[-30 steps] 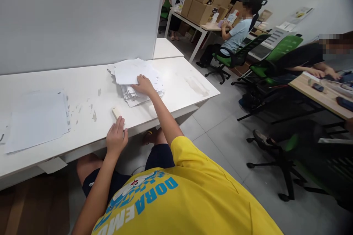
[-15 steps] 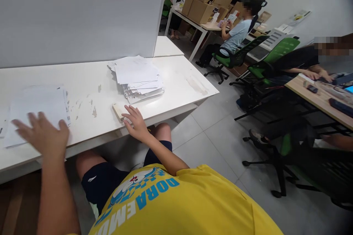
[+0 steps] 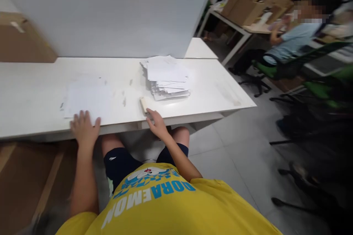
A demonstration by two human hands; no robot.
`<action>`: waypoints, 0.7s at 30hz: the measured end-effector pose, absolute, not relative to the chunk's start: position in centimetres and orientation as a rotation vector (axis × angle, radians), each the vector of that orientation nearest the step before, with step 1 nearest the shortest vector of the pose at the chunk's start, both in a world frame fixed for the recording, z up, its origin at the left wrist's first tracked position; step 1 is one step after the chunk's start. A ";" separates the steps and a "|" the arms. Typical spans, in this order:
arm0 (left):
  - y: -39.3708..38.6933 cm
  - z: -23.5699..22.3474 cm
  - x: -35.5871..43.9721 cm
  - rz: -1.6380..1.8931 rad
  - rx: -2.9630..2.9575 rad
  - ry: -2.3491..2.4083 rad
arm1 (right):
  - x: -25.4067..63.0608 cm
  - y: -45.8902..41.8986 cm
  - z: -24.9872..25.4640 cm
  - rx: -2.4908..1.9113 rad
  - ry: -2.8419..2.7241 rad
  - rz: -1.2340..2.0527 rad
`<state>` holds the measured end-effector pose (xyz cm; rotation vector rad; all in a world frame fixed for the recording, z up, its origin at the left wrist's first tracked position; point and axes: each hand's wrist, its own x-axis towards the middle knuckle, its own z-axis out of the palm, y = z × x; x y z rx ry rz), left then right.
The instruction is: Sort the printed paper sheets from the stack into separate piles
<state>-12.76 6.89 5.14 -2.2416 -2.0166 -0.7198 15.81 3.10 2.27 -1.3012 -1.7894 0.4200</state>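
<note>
My left hand (image 3: 86,128) lies over the near edge of a white paper sheet (image 3: 86,97) on the left of the desk. Its fingers are spread and stretched out. A small cream oblong tool that looks like a stapler (image 3: 143,105) rests on the white desk near its front edge. My right hand (image 3: 157,124) is at the near end of this tool, thumb and forefinger apart; the fingertips reach its end, and whether they touch it I cannot tell. Behind the tool and to its right sits an uneven stack of papers (image 3: 167,71).
A grey partition (image 3: 116,14) rises behind the white desk (image 3: 124,80). At the back left stands a cardboard box (image 3: 24,40); more cardboard (image 3: 30,176) is below the desk at left. To the right, a person (image 3: 298,40) sits on a green chair by stacked boxes (image 3: 242,9).
The view has swung left, bringing the cardboard box into sight. My left hand has come down onto the sheet's near edge. My right hand stays by the cream tool, its fingers closer together.
</note>
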 end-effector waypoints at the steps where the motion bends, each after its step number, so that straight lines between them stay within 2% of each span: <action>1: 5.8 4.9 -13.9 -0.698 -2.162 -2.073 | 15.8 3.0 2.1 -1.307 -1.789 0.433; 9: 1.8 3.5 -15.1 -0.560 -2.223 -1.959 | 15.8 2.6 2.4 -1.299 -1.783 0.476; 15: 3.3 4.6 -15.7 -0.510 -2.170 -2.046 | 15.9 3.0 2.5 -1.320 -1.775 0.473; 18: 4.6 4.4 -16.6 -0.388 -2.270 -1.997 | 16.0 3.0 2.6 -1.320 -1.787 0.467; 21: 4.7 4.1 -17.1 -0.414 -2.291 -1.922 | 16.1 3.0 2.9 -1.317 -1.805 0.480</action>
